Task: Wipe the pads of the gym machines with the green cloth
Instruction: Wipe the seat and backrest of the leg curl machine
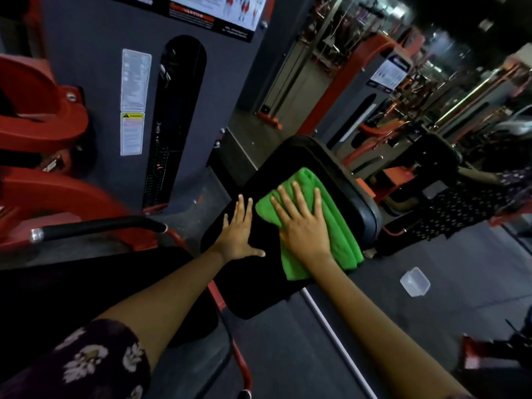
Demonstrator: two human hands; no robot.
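Your right hand (302,223) presses flat, fingers straight, on the folded green cloth (331,226) atop the black pad (339,174) — soft, light, likely to bunch — while your left hand (239,231) rests spread just beside it.

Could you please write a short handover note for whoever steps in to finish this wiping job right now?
Right hand: flat, fingers straight, pressing the folded green cloth onto the black pad.
Left hand: flat on the bare pad beside the cloth, steadying it.
Done: wipe is under way on this pad; how much is covered cannot be told.
Left: finish this pad, then the other machines' pads.
A clear plastic container sits on the floor to the right.
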